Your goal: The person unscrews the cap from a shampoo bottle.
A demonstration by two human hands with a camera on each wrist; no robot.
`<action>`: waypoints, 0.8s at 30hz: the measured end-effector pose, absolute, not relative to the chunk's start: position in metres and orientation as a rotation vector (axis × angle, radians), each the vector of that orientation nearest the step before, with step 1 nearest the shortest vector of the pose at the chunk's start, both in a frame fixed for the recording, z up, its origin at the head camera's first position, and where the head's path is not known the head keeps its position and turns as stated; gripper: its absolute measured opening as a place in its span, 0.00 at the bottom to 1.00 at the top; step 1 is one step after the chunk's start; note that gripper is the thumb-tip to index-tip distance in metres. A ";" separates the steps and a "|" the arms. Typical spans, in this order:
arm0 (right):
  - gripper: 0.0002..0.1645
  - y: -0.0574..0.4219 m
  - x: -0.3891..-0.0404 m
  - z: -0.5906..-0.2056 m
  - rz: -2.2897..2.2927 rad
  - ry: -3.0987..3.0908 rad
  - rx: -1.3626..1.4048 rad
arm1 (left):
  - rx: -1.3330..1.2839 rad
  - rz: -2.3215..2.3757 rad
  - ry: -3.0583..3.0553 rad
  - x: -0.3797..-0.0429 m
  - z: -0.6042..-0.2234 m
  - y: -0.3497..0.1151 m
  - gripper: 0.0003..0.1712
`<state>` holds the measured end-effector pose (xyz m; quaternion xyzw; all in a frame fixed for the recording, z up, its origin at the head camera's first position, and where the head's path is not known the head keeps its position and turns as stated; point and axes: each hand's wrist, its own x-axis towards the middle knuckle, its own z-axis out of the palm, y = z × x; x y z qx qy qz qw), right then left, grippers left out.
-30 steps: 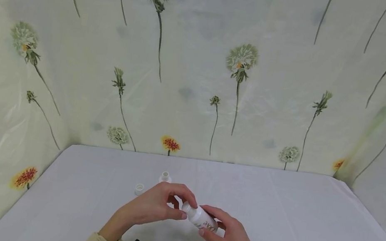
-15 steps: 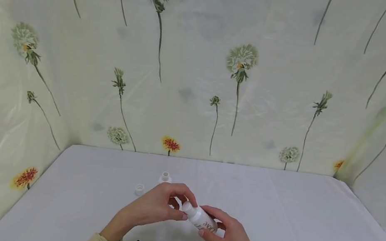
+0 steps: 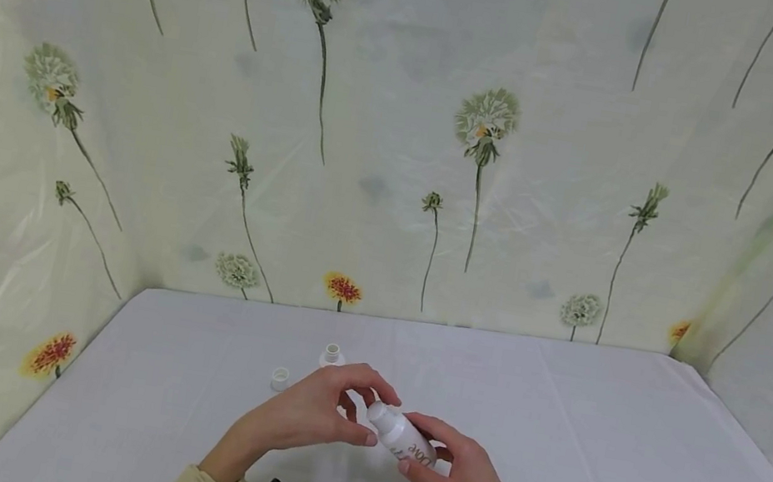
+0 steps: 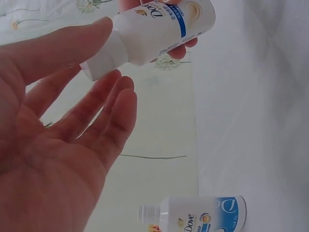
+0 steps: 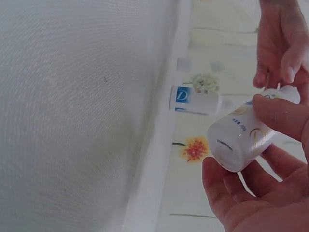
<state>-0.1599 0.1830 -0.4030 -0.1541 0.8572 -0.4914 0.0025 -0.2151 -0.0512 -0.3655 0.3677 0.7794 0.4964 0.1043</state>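
My right hand (image 3: 459,476) grips a white Dove bottle (image 3: 416,448) around its body, tilted with its white cap (image 4: 104,60) toward the left. In the right wrist view, thumb and fingers lie on opposite sides of this bottle (image 5: 236,133), its base facing the camera. My left hand (image 3: 310,410) surrounds the cap with loosely spread fingers, thumb below and index finger above in the head view. Slight gaps show there between fingertips and cap; whether any finger still touches it is hard to tell.
A second white Dove bottle (image 4: 207,215), with a blue label part and a bare neck, stands behind my left hand. To its left on the white tablecloth (image 3: 587,458) lies a loose white cap (image 3: 279,378). A flower-printed curtain (image 3: 386,148) hangs behind the table.
My left fingers have spread slightly, the index fingertip lifting off the cap's upper side. The bottle has barely shifted in my right hand.
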 end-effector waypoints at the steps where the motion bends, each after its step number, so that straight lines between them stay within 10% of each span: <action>1: 0.26 0.183 -0.160 -0.403 -1.543 2.682 -0.475 | 1.102 1.462 2.292 -0.215 -0.365 -0.052 0.21; 24: 0.24 0.182 -0.160 -0.404 -1.515 2.698 -0.479 | 1.169 1.441 2.294 -0.217 -0.368 -0.051 0.19</action>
